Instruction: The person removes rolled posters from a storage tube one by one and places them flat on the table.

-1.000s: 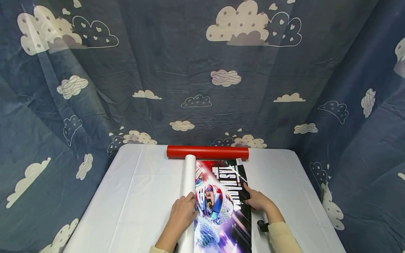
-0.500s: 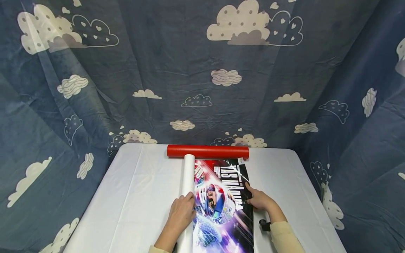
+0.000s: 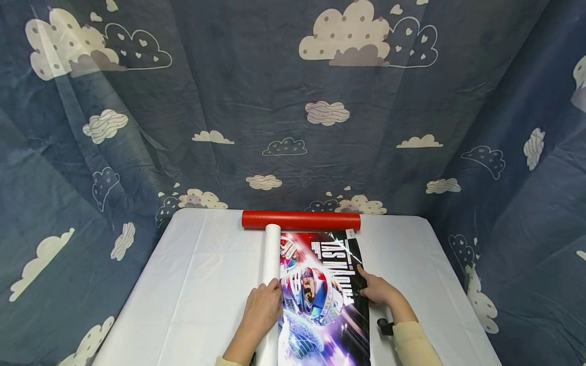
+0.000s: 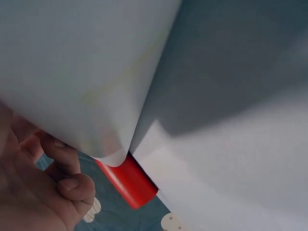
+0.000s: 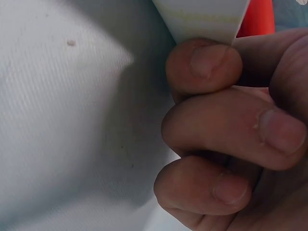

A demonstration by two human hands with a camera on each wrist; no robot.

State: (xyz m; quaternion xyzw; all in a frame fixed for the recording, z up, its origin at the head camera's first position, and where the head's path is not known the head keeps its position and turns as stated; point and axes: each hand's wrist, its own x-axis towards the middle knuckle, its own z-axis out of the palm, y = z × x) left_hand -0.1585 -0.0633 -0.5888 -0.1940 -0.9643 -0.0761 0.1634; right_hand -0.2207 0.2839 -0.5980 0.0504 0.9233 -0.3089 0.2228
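Note:
A glossy poster with a helmeted figure and white lettering lies partly unrolled on the table. Along its left side the rest stays wound in a white roll. My left hand grips that roll from the left; the left wrist view has its curled fingers at the white paper. On the other side, my right hand pinches the poster's dark right edge. From the right wrist, the white back of the sheet shows between thumb and forefinger, and the other fingers are curled.
Behind the poster a red tube lies crosswise at the far edge of the white-covered table. A blue curtain with cloud prints hangs around the back and sides. A small black object sits by my right wrist.
The poster has opened a little wider. Its right edge has shifted right with my right hand, while the roll and my left hand have moved slightly left.

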